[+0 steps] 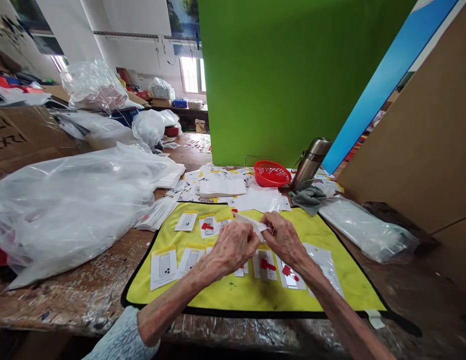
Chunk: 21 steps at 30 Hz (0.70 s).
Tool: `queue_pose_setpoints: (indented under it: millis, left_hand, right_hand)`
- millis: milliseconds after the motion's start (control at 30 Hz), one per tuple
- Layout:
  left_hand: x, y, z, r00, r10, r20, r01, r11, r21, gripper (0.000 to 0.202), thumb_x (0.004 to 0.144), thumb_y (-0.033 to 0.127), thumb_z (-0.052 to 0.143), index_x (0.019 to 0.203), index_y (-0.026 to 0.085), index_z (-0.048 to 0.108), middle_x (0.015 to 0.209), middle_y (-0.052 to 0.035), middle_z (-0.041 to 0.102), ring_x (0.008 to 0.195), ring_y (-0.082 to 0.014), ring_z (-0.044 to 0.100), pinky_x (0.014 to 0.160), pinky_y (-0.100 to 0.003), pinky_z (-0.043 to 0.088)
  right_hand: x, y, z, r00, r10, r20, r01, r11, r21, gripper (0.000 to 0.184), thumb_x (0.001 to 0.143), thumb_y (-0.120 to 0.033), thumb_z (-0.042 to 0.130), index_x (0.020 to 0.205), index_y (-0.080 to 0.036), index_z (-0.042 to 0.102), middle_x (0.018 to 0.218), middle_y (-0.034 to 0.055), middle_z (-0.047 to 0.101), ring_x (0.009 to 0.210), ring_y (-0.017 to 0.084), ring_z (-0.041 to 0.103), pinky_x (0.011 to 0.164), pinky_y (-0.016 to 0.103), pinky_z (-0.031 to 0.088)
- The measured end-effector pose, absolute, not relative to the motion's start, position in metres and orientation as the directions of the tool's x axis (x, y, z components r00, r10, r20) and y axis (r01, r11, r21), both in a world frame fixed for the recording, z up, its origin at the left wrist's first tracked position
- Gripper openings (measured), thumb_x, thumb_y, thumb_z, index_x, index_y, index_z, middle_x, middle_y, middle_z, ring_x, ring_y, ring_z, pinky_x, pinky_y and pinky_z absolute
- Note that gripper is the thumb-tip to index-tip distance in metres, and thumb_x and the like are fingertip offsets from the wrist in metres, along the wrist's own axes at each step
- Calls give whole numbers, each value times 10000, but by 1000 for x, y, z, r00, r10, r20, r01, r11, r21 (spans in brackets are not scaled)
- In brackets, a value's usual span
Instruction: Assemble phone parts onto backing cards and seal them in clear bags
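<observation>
My left hand (238, 246) and my right hand (281, 232) meet over the middle of a yellow cloth mat (233, 302) with a black edge. Between them they grip a small white paper piece (254, 223), held tilted above the mat; its exact kind is partly hidden by my fingers. Printed phone-case cards (164, 266) lie in rows on the mat, several partly covered by my hands and forearms. Red tabs (268, 264) rest on some of the cards. A clear plastic sleeve (328, 265) lies near my right forearm.
Stacked white papers (222, 187), a red plastic basket (272, 174), a steel flask (311, 162) and a grey cloth (307, 196) stand behind the mat. A large plastic bag (75, 200) fills the left side. Clear bags (370, 227) lie at right; a green board (293, 80) rises behind.
</observation>
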State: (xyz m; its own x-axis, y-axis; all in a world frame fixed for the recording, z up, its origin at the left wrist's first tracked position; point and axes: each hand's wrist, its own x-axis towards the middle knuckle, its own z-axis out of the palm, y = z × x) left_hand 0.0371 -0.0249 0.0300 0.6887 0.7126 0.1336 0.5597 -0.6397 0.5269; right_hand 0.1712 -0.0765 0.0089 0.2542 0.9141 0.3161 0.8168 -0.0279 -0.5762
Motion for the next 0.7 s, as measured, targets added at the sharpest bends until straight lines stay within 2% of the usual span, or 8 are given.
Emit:
queue_pose_setpoints:
  millis: [100, 167, 233, 333, 400, 567, 633, 700]
  left_hand:
    - [28, -18, 30, 645, 752, 134, 429, -503, 750, 267, 815, 345, 506, 644, 161, 595, 605, -3, 547, 599, -139, 483, 593, -268, 352]
    - [20, -10, 28, 517, 844, 143, 336, -354, 873, 338, 766, 481, 585, 847, 157, 640, 816, -43, 626, 748, -168, 549, 670, -279, 407]
    - [12, -4, 25, 440, 898, 3, 223, -112, 968, 543, 684, 546, 667, 1063, 163, 607, 1018, -85, 625, 887, -197, 565, 738, -299, 430]
    - [5, -2, 17, 637, 729, -250, -1, 325, 946, 631, 577, 529, 767, 1061, 151, 621, 1008, -87, 637, 840, -172, 579, 708, -278, 449]
    - [5, -6, 11, 735, 637, -233, -105, 446, 889, 549, 532, 476, 815, 917, 118, 659, 891, -68, 648, 751, -134, 571, 674, -247, 455]
    - [5, -17, 3, 716, 681, -154, -47, 267, 962, 467, 706, 571, 658, 748, 106, 642, 659, -17, 577, 563, -90, 500, 529, -218, 420]
    - [1, -21, 5, 615, 788, -29, 97, -39, 995, 495, 737, 608, 601, 799, 120, 649, 733, -48, 611, 678, -157, 564, 621, -292, 477]
    - [-3, -26, 7, 549, 802, 233, 254, -427, 868, 582, 663, 610, 680, 1006, 142, 640, 997, -106, 641, 964, -262, 574, 845, -429, 469]
  right_hand:
    - [179, -83, 16, 232, 963, 137, 557, -15, -831, 62, 757, -261, 487, 752, -203, 509, 689, -8, 533, 630, 149, 519, 595, 274, 419]
    - [182, -92, 22, 179, 984, 7, 325, -53, -944, 187, 787, -371, 529, 838, -192, 540, 708, -11, 572, 623, 144, 556, 608, 278, 459]
    - [181, -102, 28, 150, 986, -74, 186, -102, -977, 270, 770, -434, 589, 854, -178, 569, 721, -8, 600, 611, 136, 564, 609, 273, 473]
    - [177, -114, 31, 89, 984, -153, 84, -160, -983, 305, 750, -463, 642, 806, -166, 602, 719, 1, 621, 609, 129, 560, 599, 259, 471]
    - [175, -118, 29, 62, 982, -178, 50, -182, -982, 317, 745, -471, 660, 794, -161, 616, 671, -1, 617, 594, 123, 547, 576, 246, 457]
    - [169, -120, 17, 136, 975, -177, 7, -180, -984, 390, 718, -530, 675, 681, -151, 588, 537, -28, 526, 465, 74, 414, 438, 207, 354]
    - [166, -120, 12, 161, 969, -189, 45, -199, -979, 412, 707, -554, 673, 735, -148, 609, 583, -19, 541, 485, 83, 431, 424, 206, 359]
    - [164, -121, 8, 166, 962, -218, 97, -236, -967, 436, 693, -564, 680, 809, -146, 630, 639, -4, 567, 517, 101, 465, 419, 211, 376]
